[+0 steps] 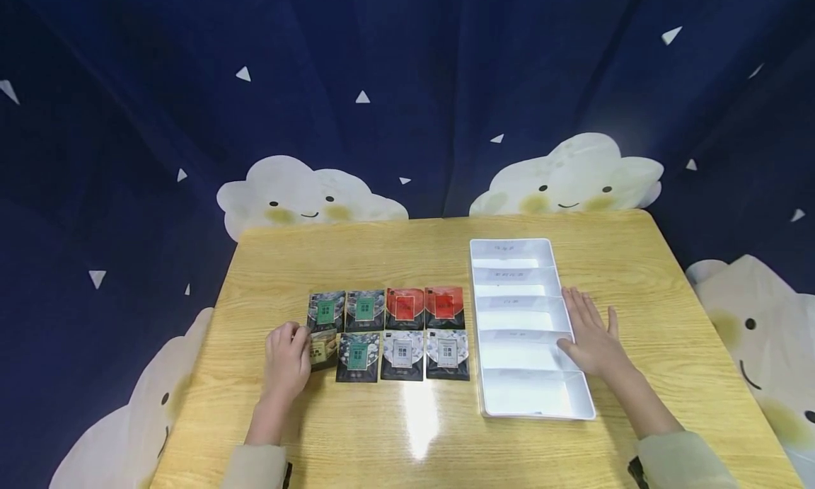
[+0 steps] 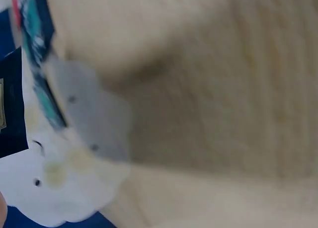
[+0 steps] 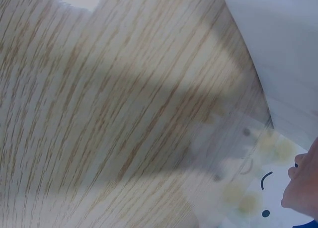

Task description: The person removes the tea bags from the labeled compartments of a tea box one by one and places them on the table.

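At the left end of two rows of packets, my left hand pinches a dark sachet with a yellow label, tilted off the table. The left wrist view catches the edge of this dark sachet. My right hand lies with fingers spread against the right side of a white compartment tray, thumb at its rim. The right wrist view shows part of that hand beside the white tray wall. Other sachets have green labels, red labels and white faces.
The packets lie flat on a wooden table, left of the tray. The tray has several compartments in a column, with small writing on some dividers. A dark blue curtain with clouds hangs behind the table's far edge.
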A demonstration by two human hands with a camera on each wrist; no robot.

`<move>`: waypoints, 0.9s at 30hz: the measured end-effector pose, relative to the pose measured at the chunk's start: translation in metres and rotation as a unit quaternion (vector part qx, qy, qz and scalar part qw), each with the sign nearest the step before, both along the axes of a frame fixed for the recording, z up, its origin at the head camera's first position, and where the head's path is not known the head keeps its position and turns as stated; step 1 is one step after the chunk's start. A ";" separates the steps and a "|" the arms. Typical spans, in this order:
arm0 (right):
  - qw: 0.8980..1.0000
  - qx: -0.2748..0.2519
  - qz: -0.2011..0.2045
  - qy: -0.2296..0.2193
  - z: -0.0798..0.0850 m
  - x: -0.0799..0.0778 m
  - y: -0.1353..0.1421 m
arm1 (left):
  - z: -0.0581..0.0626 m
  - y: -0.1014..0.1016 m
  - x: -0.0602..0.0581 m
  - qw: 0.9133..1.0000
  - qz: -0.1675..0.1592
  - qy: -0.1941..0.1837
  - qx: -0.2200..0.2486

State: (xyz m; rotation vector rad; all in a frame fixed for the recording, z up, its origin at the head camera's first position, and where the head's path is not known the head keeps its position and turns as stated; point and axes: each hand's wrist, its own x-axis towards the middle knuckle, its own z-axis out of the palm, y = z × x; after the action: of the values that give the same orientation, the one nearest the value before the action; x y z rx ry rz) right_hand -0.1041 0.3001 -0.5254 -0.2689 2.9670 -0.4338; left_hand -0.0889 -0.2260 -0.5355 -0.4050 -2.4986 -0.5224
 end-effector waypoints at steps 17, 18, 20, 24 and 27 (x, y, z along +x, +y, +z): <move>1.000 -0.001 -0.004 0.002 0.000 0.000 0.000 | -0.041 -0.018 -0.008 0.970 0.085 -0.218 -0.072; 1.000 -0.002 -0.005 0.002 0.000 0.000 0.000 | -0.042 -0.017 -0.009 0.967 0.091 -0.225 -0.076; 1.000 -0.001 -0.006 0.002 0.001 0.000 0.000 | -0.043 -0.015 -0.010 0.963 0.101 -0.236 -0.083; 1.000 -0.003 -0.004 -0.001 0.002 0.000 0.000 | -0.047 -0.012 -0.010 0.959 0.117 -0.243 -0.091; 1.000 -0.003 -0.004 -0.004 0.002 0.000 0.000 | -0.050 -0.010 -0.011 0.962 0.118 -0.230 -0.092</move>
State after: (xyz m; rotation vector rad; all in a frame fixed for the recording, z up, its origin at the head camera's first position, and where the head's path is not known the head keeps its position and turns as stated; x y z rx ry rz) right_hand -0.1037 0.2997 -0.5231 -0.2562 2.9595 -0.4444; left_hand -0.0998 -0.2359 -0.5858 -0.0483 -3.0050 -0.3132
